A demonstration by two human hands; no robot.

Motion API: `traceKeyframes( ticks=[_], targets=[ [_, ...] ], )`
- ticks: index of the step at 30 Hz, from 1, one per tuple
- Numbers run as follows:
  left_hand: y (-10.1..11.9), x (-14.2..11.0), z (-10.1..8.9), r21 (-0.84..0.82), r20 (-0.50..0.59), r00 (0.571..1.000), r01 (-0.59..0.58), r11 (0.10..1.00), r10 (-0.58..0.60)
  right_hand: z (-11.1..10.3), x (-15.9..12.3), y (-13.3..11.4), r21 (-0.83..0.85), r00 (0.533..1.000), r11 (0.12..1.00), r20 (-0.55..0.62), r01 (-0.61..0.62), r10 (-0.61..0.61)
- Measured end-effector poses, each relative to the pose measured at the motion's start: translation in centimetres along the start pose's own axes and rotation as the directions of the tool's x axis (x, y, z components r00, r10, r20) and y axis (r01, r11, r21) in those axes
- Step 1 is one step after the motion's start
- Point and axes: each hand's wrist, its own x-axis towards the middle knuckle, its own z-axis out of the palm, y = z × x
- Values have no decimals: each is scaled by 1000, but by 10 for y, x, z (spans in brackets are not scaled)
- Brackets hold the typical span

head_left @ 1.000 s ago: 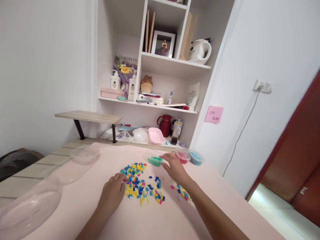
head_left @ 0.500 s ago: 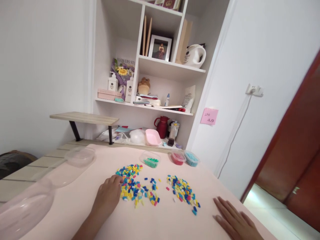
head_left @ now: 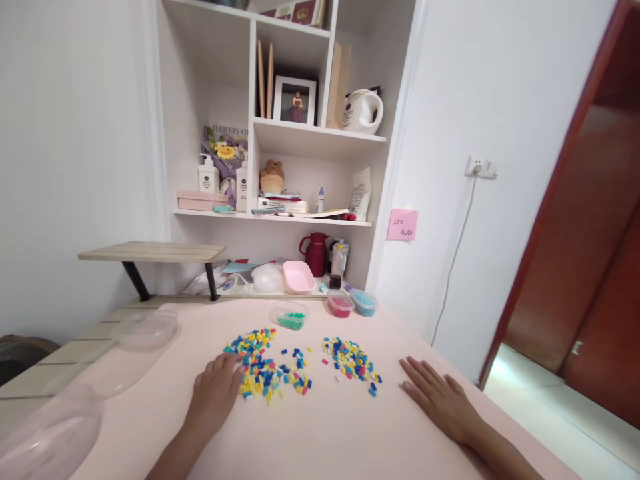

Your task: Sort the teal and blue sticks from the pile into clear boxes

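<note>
Two heaps of small coloured blocks lie on the pink table: a larger left pile and a smaller right pile. My left hand rests on the table with its fingertips touching the left pile's edge, fingers curled loosely down. To the right of the right pile my right hand lies flat with its fingers spread, holding nothing. Behind the piles stand three small clear tubs: one with green blocks, one with red, one with blue.
Clear plastic lids lie at the table's left, a large one nearest me. A small wooden riser stands at the back left. White shelves hold bottles, a kettle, a frame. A red-brown door stands at the right.
My right hand drew back from the green tub and now lies flat on the table at the right. A second small pile shows where it was. The view shifted left.
</note>
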Motion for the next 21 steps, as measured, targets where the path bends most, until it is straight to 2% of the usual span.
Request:
traceKeyframes(
  ticks=[6,10,15,21],
  targets=[
    [-4,7,3,-62,-56,998,-11,998,7,-1,15,-4,21,1000,1000,-2,-1,1],
    [-9,12,5,-101,-103,994,33,994,-43,0,25,-6,-4,1000,1000,-10,19,-19],
    [-8,19,4,-30,-41,999,-23,999,22,7,35,-10,-46,999,999,-30,28,-29],
    [-9,26,6,-52,-9,999,-53,997,52,12,43,-12,-82,1000,997,-7,13,-13]
  ],
)
